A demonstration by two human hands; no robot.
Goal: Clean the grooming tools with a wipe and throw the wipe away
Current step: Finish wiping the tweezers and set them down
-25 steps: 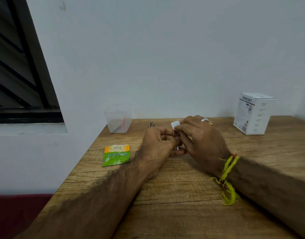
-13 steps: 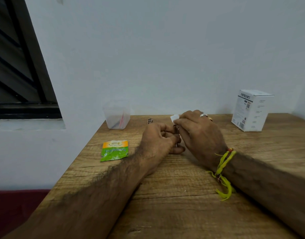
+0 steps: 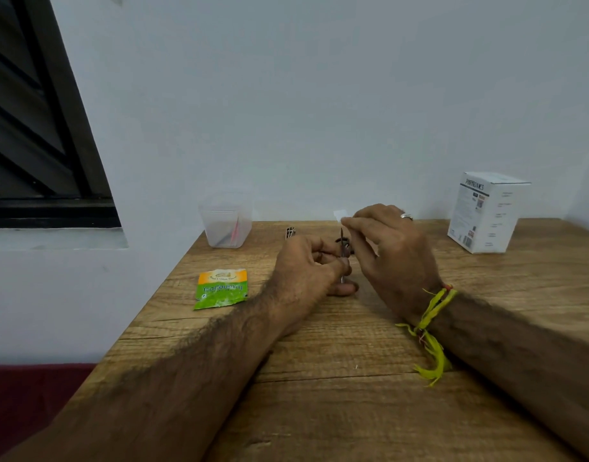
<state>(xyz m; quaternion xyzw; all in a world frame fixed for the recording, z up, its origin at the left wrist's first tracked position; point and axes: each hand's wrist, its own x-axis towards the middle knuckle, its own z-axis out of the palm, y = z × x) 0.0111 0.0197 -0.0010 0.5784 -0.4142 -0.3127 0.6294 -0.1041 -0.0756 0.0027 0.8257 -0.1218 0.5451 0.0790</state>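
Pinching the thin metal tool (image 3: 342, 253) upright near the bench's (image 3: 319, 395) far edge, the left hand (image 3: 306, 271) is steadying it while the right hand's (image 3: 389, 258) fingers (image 3: 349, 223) are pinching the white wipe (image 3: 339, 214) just above its tip, which should be stroked gently downward.

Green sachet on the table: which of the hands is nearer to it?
Left. The left hand is just right of the green sachet, holding a thin metal tool; the right hand is farther right, pinching a wipe.
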